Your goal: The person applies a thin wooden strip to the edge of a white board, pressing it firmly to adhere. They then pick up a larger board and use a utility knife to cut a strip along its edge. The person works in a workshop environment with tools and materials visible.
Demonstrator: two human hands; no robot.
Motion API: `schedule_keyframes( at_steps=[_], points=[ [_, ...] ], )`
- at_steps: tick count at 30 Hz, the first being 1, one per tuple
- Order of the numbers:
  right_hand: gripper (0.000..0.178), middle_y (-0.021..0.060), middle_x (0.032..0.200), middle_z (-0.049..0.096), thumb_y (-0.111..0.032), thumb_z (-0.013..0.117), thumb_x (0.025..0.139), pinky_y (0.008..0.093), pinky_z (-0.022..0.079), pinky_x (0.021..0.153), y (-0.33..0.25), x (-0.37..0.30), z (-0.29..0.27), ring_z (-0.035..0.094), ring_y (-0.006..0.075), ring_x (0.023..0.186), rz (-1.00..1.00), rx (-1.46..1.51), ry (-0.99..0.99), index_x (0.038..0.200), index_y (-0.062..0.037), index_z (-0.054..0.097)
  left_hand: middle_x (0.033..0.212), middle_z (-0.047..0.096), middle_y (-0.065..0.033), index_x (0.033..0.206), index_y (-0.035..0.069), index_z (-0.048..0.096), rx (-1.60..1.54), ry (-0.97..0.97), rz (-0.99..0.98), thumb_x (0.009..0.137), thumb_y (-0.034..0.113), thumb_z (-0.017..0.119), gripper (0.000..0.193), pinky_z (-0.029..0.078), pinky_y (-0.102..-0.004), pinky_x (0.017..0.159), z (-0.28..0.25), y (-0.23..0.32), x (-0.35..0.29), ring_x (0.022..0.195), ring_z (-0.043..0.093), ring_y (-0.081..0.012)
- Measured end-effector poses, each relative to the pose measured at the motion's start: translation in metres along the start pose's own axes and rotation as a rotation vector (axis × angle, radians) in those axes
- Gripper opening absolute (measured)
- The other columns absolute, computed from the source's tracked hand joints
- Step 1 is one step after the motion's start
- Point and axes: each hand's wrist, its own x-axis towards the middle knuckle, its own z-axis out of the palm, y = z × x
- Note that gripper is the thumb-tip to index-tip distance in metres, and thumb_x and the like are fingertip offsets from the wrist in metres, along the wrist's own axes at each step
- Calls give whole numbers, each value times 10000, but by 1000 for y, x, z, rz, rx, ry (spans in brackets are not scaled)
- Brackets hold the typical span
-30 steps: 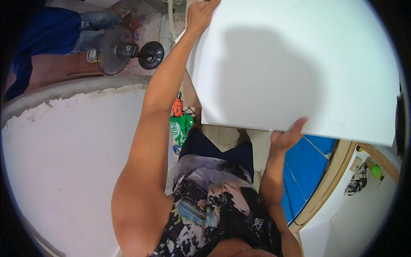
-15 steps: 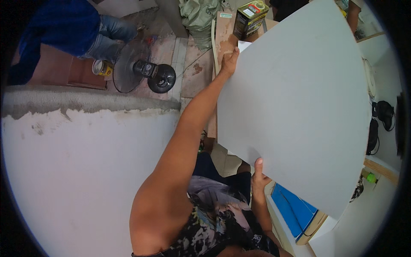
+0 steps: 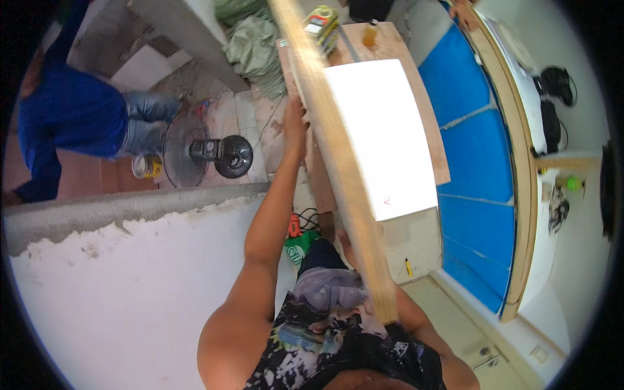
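Half a second ago the board was seen broad and pale; now it has been swung up on edge, so that mainly its narrow wooden side is shown, slanting over the left side of the table. By this turn the white sheet, earlier almost wholly covered, has been laid bare on the tabletop, its near end reaching past the table's near edge. The board is held at its left side by the left hand; the right hand is mostly hidden behind it, and its grip cannot be told. The view of the table's left edge is partly blocked by the board. Near the far edge a tin and a small bottle are seen. Beyond the right edge a blue panel is framed in wood. To the left, a fan is stood near a co-worker in blue, and an orange tool is seen beside a green bag.
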Motion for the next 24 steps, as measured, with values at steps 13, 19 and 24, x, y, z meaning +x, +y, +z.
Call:
schedule_keyframes(
  at_steps=[13,19,24],
  points=[
    [754,166,1325,519,-363,742,821,429,501,936,16,-2,-31,545,326,1149,-189,172,78,1446,-64,445,1144,624,-90,1240,46,605,509,182,-95,893,479,652,557,475,-318,908,52,268,-224,1024,597,-198],
    [387,189,1064,655,-309,718,867,466,497,888,210,-172,-90,626,374,1014,246,232,308,1181,-98,633,1465,481,-133,1469,31,443,1195,12,203,950,353,592,629,388,-350,1073,-44,361,-199,1304,492,-203],
    [305,142,1034,692,-302,633,934,458,518,862,471,-397,-68,659,347,1000,1157,-151,212,1126,-66,637,1396,498,-114,1477,44,431,1355,-319,11,945,331,600,627,386,-330,1015,112,-25,-306,1232,493,-183]
  ],
)
